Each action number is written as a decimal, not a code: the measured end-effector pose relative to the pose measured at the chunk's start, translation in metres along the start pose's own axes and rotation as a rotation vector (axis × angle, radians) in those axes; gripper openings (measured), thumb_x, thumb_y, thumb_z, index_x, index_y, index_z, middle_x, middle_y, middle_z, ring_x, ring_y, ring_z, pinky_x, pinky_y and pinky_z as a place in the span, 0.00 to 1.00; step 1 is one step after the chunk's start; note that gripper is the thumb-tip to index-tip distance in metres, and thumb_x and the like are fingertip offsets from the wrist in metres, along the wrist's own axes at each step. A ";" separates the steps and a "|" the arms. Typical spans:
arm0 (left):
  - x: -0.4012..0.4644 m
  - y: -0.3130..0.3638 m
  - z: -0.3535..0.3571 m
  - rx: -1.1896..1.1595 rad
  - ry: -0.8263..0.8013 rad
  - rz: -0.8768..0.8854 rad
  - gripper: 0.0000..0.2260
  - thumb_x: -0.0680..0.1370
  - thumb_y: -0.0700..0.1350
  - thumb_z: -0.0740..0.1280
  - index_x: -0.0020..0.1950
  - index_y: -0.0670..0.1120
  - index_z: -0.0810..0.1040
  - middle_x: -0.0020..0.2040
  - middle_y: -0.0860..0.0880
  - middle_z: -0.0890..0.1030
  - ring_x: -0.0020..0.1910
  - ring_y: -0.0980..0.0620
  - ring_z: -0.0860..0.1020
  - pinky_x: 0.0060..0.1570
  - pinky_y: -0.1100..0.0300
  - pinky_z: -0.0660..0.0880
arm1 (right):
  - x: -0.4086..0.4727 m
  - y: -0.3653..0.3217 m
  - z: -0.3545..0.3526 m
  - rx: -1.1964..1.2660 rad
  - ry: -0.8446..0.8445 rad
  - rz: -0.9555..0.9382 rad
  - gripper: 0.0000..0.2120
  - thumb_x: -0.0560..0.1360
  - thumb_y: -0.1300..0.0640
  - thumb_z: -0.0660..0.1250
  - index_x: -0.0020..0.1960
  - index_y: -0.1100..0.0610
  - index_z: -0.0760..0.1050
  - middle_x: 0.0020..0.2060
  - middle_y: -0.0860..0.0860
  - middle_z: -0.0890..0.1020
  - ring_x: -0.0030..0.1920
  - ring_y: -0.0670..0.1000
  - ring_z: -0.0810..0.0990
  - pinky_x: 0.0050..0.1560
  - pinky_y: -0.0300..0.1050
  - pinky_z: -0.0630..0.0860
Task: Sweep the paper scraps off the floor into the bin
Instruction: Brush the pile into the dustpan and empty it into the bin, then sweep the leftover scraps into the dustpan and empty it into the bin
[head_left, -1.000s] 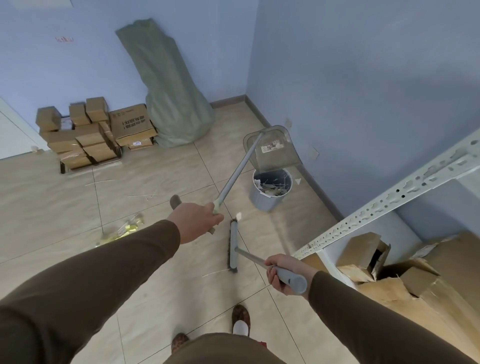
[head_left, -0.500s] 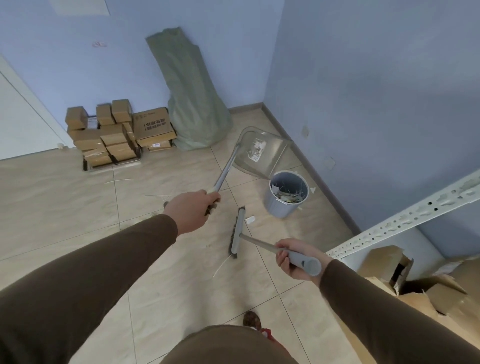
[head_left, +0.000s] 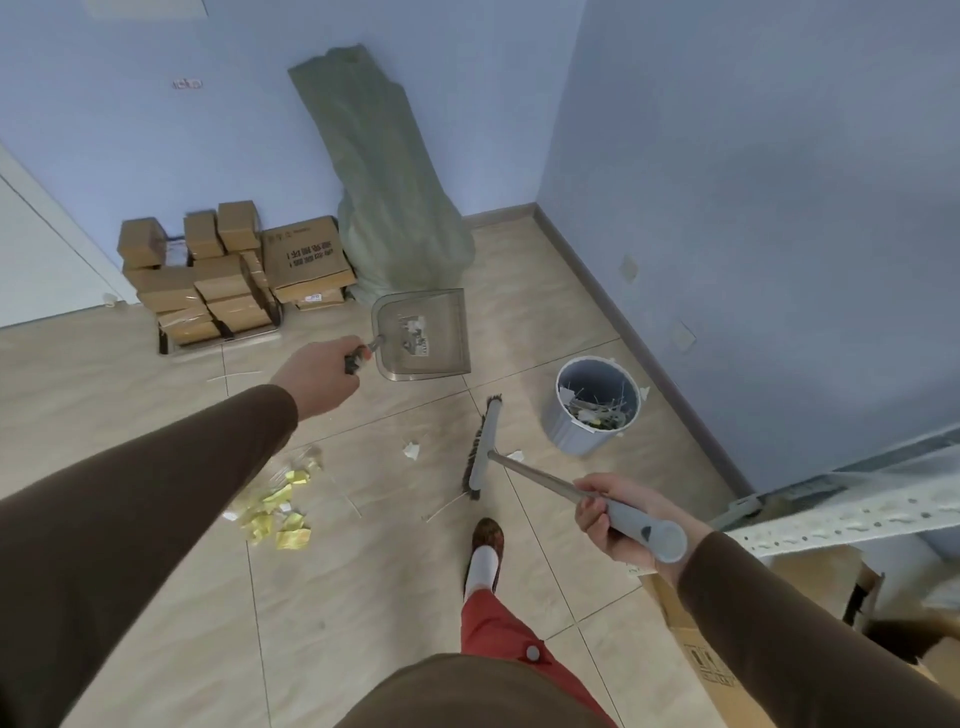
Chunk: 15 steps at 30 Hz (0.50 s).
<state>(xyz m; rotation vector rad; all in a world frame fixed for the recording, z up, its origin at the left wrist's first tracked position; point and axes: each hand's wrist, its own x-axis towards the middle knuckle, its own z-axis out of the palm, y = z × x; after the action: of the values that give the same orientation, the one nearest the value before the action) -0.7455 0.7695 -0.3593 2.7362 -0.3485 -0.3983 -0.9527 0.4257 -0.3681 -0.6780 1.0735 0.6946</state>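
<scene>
My left hand (head_left: 318, 375) grips the handle of a clear grey dustpan (head_left: 423, 335), held above the floor left of the bin. My right hand (head_left: 615, 512) holds the grey handle of a broom (head_left: 480, 448) whose bristle head rests on the tiles. The grey bin (head_left: 595, 410) stands near the right wall with scraps inside. A heap of yellow and white paper scraps (head_left: 278, 512) lies on the floor under my left arm. One white scrap (head_left: 412, 450) lies left of the broom head, another (head_left: 516, 456) beside its shaft.
Stacked cardboard boxes (head_left: 223, 275) and a tall green sack (head_left: 389, 187) stand against the far wall. A metal shelf rail (head_left: 852, 514) and open cartons (head_left: 727, 654) crowd the right side. My foot (head_left: 485, 551) is just behind the broom. Thin white strips (head_left: 236, 374) lie near the boxes.
The dustpan has swung away from above the bin to the left and lowered. The broom head has shifted right, closer to the bin. The view now shows the yellow scrap heap.
</scene>
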 end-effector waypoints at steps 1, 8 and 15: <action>0.022 0.000 -0.003 0.014 -0.006 0.000 0.18 0.75 0.39 0.65 0.64 0.49 0.75 0.48 0.44 0.80 0.44 0.44 0.78 0.49 0.51 0.79 | 0.004 -0.014 0.001 -0.007 0.008 0.005 0.12 0.79 0.57 0.64 0.39 0.60 0.70 0.25 0.50 0.71 0.18 0.45 0.72 0.18 0.35 0.72; 0.172 0.015 -0.036 0.130 -0.107 -0.039 0.18 0.74 0.43 0.66 0.63 0.53 0.76 0.49 0.47 0.80 0.46 0.45 0.79 0.52 0.49 0.79 | 0.027 -0.117 0.004 -0.082 0.098 0.070 0.13 0.79 0.55 0.67 0.39 0.61 0.72 0.26 0.52 0.73 0.19 0.47 0.73 0.18 0.36 0.73; 0.282 0.033 -0.049 0.232 -0.091 -0.029 0.11 0.77 0.47 0.67 0.60 0.50 0.78 0.50 0.45 0.81 0.48 0.42 0.78 0.49 0.51 0.76 | 0.038 -0.194 0.013 -0.166 0.154 0.129 0.17 0.78 0.53 0.68 0.34 0.61 0.71 0.24 0.52 0.73 0.17 0.48 0.71 0.18 0.36 0.72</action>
<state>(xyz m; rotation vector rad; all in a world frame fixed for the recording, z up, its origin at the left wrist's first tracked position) -0.4737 0.6732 -0.3676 2.9576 -0.4022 -0.5210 -0.7820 0.3246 -0.3694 -0.8199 1.2177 0.8604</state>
